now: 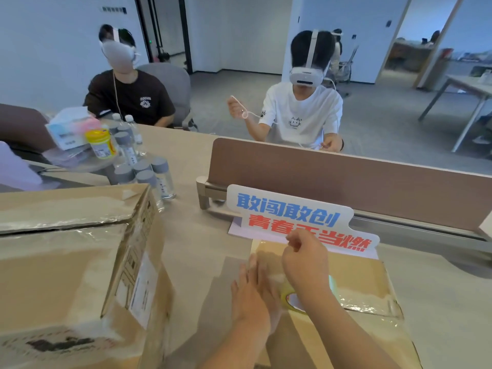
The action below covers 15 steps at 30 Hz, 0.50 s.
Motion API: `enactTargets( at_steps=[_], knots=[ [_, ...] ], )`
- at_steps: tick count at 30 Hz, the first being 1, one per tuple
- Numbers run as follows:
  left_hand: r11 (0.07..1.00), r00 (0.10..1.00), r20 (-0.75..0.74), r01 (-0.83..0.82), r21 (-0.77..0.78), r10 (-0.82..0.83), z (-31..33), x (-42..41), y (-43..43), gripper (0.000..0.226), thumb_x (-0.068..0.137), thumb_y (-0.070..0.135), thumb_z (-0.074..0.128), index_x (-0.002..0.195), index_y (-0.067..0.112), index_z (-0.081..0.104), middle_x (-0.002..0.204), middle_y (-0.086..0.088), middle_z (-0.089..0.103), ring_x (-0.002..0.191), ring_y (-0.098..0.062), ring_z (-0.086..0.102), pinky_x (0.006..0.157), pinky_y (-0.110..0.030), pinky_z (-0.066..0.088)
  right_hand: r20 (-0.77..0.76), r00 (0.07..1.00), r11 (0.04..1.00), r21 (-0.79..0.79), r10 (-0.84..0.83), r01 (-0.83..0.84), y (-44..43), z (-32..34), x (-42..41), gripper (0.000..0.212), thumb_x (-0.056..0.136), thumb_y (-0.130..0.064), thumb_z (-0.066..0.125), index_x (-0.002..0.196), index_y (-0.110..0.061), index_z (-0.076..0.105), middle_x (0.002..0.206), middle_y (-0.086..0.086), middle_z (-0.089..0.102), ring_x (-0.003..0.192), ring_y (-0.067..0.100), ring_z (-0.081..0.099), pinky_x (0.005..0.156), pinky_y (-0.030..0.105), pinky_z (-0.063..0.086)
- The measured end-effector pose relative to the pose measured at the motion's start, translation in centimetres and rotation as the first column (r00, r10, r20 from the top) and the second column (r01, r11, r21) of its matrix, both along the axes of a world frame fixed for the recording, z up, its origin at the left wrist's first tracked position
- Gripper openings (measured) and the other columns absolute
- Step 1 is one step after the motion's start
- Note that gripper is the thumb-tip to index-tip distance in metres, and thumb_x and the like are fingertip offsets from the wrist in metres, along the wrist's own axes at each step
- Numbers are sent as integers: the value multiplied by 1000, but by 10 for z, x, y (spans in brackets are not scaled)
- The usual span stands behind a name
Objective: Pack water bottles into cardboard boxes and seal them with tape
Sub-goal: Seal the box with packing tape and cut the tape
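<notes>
Desk (pixel 197 251) holds box (pixel 367 275): left fingers (pixel 253 272) flat on it, right fingers (pixel 295 242) pinching tape (pixel 288 292) alongside.

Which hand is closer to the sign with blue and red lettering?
Right. The right hand overlaps the sign at its lower edge; the left hand lies lower, on the box.

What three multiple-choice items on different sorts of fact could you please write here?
1. Where is the tape roll? A a shelf; B the small box; C a drawer.
2. What colour are the bottle caps? A grey; B red; C green.
3. The left hand is? A clenched in a fist; B raised; C flat on the small box.
Key: B, it lies on that box's top; A, the caps look grey; C, its fingers lie straight on the cardboard.
</notes>
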<state>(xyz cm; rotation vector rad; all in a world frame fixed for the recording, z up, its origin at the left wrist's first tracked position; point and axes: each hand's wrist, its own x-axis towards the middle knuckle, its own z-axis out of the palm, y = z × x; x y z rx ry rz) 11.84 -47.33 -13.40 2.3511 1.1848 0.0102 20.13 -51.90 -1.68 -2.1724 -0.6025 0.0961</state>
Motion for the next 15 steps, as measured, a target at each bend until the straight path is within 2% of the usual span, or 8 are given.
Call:
enactTargets(
  at_steps=[2, 4, 5, 7, 8, 10, 12, 15],
  knots=[
    [997, 993, -91, 77, 7, -76, 21, 1, -7, 84, 72, 49, -16, 153, 28, -4, 158, 12, -19, 149, -21, -3, 117, -45, 16, -43, 999, 989, 141, -33, 39, -10, -2, 0, 27, 74, 9, 51, 85, -12, 64, 86, 2, 64, 84, 20, 57, 68, 18, 36],
    [998, 992, -112, 55, 17, -53, 29, 4, -8, 95, 59, 47, -29, 151, 29, -15, 156, 10, -27, 147, -20, -17, 118, -43, 3, -87, 995, 973, 225, -41, 59, -13, 0, -2, 27, 74, 10, 51, 81, -13, 63, 84, 2, 64, 82, 19, 56, 66, 13, 35],
    [998, 993, -110, 48, 39, -43, 29, 5, -7, 91, 62, 47, -29, 150, 29, -15, 156, 9, -27, 146, -20, -18, 118, -43, 2, -110, 993, 971, 229, -45, 69, -13, 2, -2, 26, 75, 9, 51, 82, -13, 63, 84, 2, 64, 82, 19, 56, 67, 15, 36],
    [998, 989, -138, 55, 30, -50, 28, 5, -9, 68, 85, 48, -16, 151, 30, -14, 157, 9, -26, 146, -20, -19, 117, -43, 2, -159, 986, 991, 118, -41, 61, -14, 3, 5, 24, 77, 4, 51, 85, -14, 65, 85, 0, 64, 85, 20, 55, 72, 24, 38],
    [997, 988, -146, 64, 31, -59, 28, 4, -7, 58, 96, 45, -2, 151, 30, -14, 157, 9, -26, 146, -20, -19, 118, -43, 2, -182, 983, 1000, -5, -27, 27, -15, 2, 12, 23, 77, -1, 52, 87, -16, 65, 86, -1, 63, 86, 20, 55, 76, 28, 40],
    [994, 980, -185, 88, 65, -75, 28, 5, -6, 61, 101, 36, 18, 150, 28, -17, 157, 7, -26, 146, -23, -19, 118, -45, 4, -216, 976, 971, -228, 22, -72, -24, -1, 26, 15, 79, -15, 56, 88, -20, 65, 87, -3, 63, 88, 21, 55, 84, 33, 44],
    [993, 981, -181, 89, 72, -75, 25, 6, -5, 60, 102, 35, 18, 150, 26, -18, 157, 6, -26, 146, -24, -20, 119, -47, 5, -261, 964, 972, -209, 46, -103, -37, -5, 34, 14, 83, -29, 61, 87, -17, 66, 85, -2, 64, 84, 19, 56, 77, 31, 43],
    [995, 984, -162, 79, 58, -68, 26, 7, -7, 56, 103, 34, 11, 149, 27, -19, 157, 7, -27, 146, -23, -20, 119, -48, 5, -334, 933, 990, 1, 132, -139, -61, -10, 30, 45, 90, -44, 57, 66, -6, 55, 62, -1, 51, 61, 15, 45, 58, 30, 33]
  ],
)
